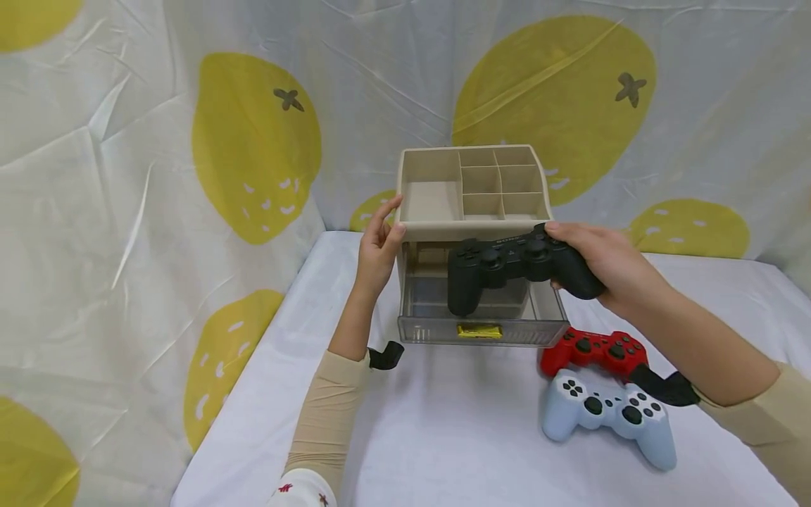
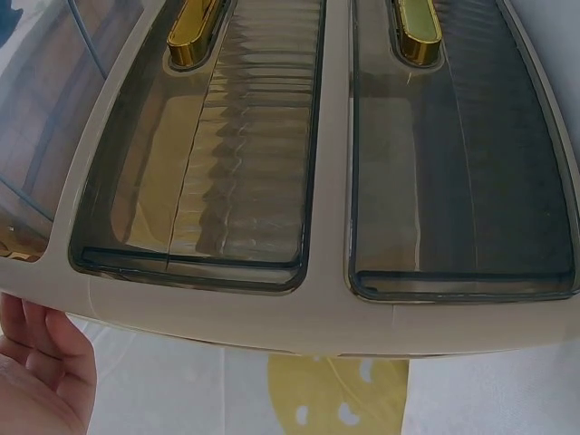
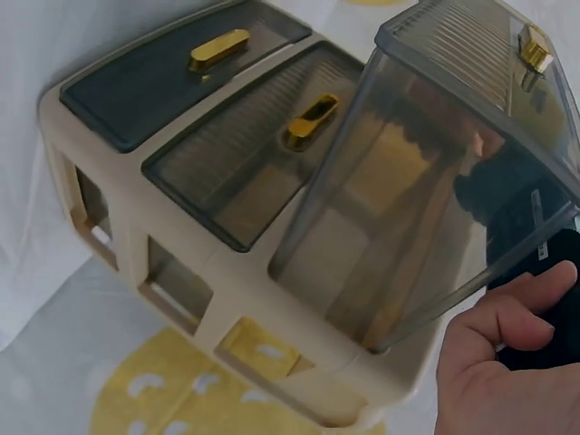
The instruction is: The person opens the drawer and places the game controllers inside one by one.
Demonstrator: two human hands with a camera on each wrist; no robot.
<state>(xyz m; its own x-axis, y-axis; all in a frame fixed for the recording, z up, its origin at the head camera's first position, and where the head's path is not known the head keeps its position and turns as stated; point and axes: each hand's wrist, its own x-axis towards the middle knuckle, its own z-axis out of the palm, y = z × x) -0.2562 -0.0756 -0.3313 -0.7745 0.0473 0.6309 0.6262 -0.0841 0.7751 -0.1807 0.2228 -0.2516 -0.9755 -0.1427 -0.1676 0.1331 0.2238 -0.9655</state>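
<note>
A beige desktop organizer (image 1: 475, 231) stands on the table, its top clear drawer (image 1: 431, 329) pulled out towards me. My right hand (image 1: 608, 271) grips a black game controller (image 1: 516, 259) by its right handle, above the open drawer. In the right wrist view, the controller's dark body (image 3: 535, 258) is partly behind the drawer's clear wall (image 3: 399, 181). My left hand (image 1: 376, 257) touches the organizer's left side, thumb near the front top edge. In the left wrist view, that hand's bent fingers (image 2: 41, 335) lie against the organizer's edge.
A red controller (image 1: 624, 348) and a light blue controller (image 1: 602, 412) lie on the white tablecloth (image 1: 456, 429), right of the drawer. Below the open drawer, two shut drawers (image 3: 245, 145) with gold handles show in the right wrist view. A lemon-patterned curtain (image 1: 380, 91) hangs behind.
</note>
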